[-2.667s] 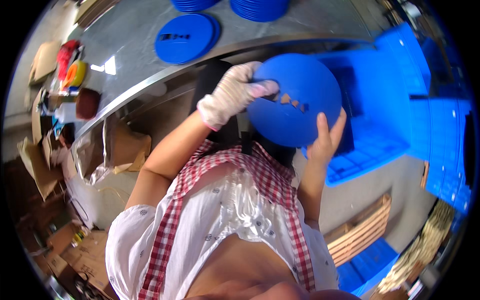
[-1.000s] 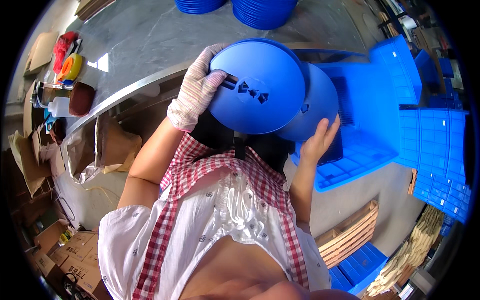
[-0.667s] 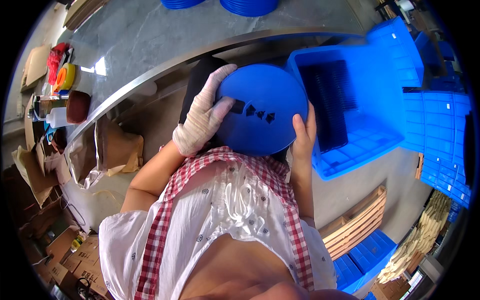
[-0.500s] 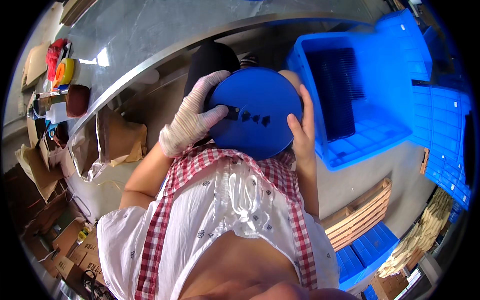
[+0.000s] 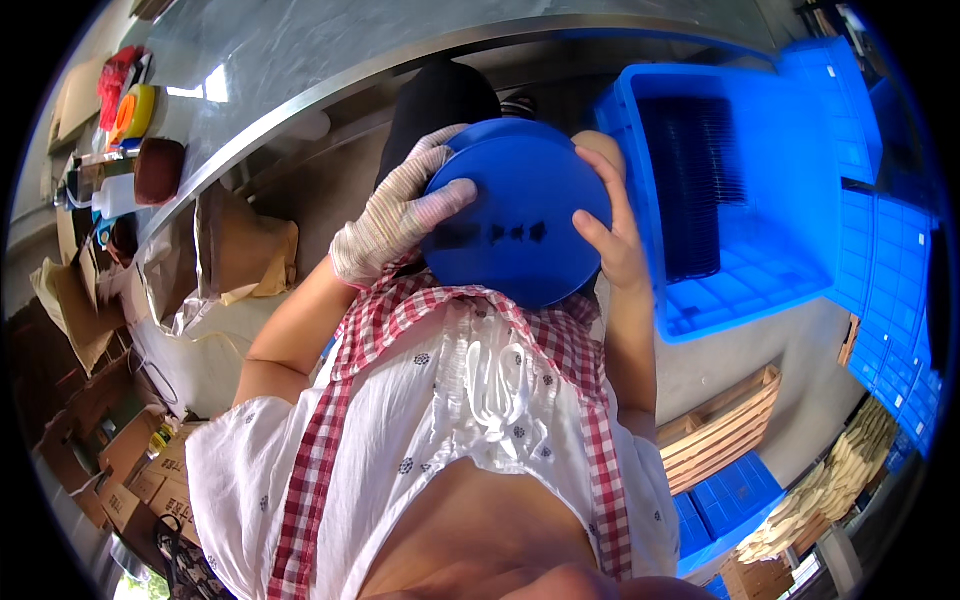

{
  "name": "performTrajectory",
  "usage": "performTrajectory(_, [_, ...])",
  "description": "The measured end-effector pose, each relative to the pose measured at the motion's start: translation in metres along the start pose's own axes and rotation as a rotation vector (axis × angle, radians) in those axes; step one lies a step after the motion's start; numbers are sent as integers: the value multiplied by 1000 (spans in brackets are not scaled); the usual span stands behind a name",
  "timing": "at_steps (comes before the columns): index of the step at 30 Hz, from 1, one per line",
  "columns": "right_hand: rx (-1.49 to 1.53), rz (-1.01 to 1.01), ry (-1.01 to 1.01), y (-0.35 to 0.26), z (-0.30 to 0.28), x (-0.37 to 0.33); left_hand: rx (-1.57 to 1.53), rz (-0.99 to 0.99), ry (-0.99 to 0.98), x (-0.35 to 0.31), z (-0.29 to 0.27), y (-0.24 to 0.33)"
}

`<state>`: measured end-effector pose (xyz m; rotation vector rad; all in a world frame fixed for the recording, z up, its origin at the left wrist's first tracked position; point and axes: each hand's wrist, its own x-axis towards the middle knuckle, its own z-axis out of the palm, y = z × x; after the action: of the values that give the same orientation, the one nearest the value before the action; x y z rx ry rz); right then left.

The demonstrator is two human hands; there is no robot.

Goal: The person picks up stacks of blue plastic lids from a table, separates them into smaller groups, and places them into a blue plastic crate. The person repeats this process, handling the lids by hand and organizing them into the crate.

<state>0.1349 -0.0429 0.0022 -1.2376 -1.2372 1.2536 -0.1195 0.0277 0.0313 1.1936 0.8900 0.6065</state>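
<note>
In front of my lap is a round, flat blue disc (image 5: 525, 180) with a few dark marks across its middle. Whether these are holes or print I cannot tell. My left hand (image 5: 400, 215), in a pale striped glove, grips the disc's left edge with its thumb lying on the face. On the opposite edge, my bare right hand (image 5: 612, 225) has its thumb and fingers closed round the rim. The underside of the disc is hidden. Just right of that hand stands a blue plastic crate (image 5: 790, 290), holding a row of thin dark discs (image 5: 685, 190) packed closely together.
A grey metal-edged table (image 5: 330, 70) curves across the far side. On its left end lie a brown block (image 5: 160, 170), a yellow tape roll (image 5: 137, 110) and a white bottle (image 5: 116, 196). A wooden pallet (image 5: 725, 415) and stacked blue crates (image 5: 890, 270) stand at the right.
The disc has turned and tilted slightly in my hands, and its marks look more level and blurred. The whole view has shifted a little. Both hands keep their hold.
</note>
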Motion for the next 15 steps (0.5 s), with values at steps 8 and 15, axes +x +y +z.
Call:
performTrajectory(8, [-56,76,20,-4,3,-9,-289,-160,-42,-8,-2,-4])
performTrajectory(15, [-123,71,-78,-15,-2,-1,-2,-172,-86,-5,-14,-4])
